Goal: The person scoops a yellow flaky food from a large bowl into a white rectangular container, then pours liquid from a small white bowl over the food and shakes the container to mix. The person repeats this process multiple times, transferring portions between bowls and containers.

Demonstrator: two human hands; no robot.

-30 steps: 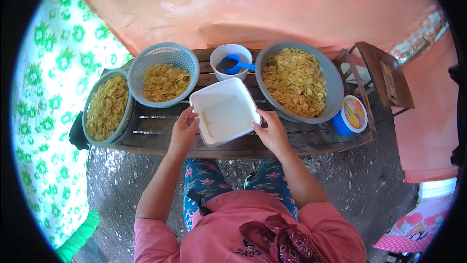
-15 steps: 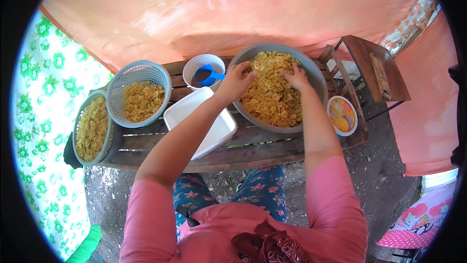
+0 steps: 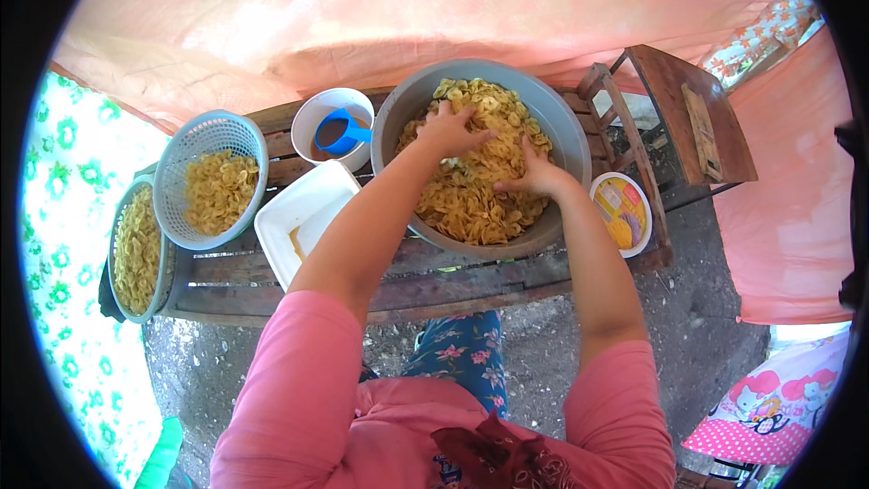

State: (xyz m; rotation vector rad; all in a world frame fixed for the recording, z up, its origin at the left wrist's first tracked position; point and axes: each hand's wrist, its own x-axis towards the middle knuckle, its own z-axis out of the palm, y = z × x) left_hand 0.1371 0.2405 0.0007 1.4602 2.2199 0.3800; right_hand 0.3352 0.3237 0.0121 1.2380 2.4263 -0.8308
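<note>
Fingers of the left hand [image 3: 445,133]: spread apart, thumb standing off to the right, set on the upper part of a heap of thin yellow chips [image 3: 480,218]. Fingers of the right hand [image 3: 546,180]: likewise apart, thumb pointing left, on the right side of the same heap. The two hands face each other without touching; whether any chips are caught beneath the palms cannot be told.

The heap lies in a wide, round grey basin [image 3: 568,141], whose inner wall is bare at the upper right. The basin stands on a slatted wooden desk [image 3: 434,285], right of its middle.

Just left of the basin is a white bucket [image 3: 308,118]; a blue scoop [image 3: 334,131] lies in its mouth, handle pointing right. Below the bucket sits a white square tub [image 3: 285,222], partly covered by the left forearm, with a brownish mark inside.

Further left, a pale blue perforated colander [image 3: 174,168] holds a smaller lot of chips. At the desk's left end, beside the colander, an oval-looking basket [image 3: 164,252] is well filled with chips. Right of the basin, near the right forearm, is a round container with a yellow printed lid [image 3: 625,208].

Beyond the desk's right end stands a brown wooden panel [image 3: 665,95]. Peach sheeting [image 3: 272,18] hangs behind the desk.
</note>
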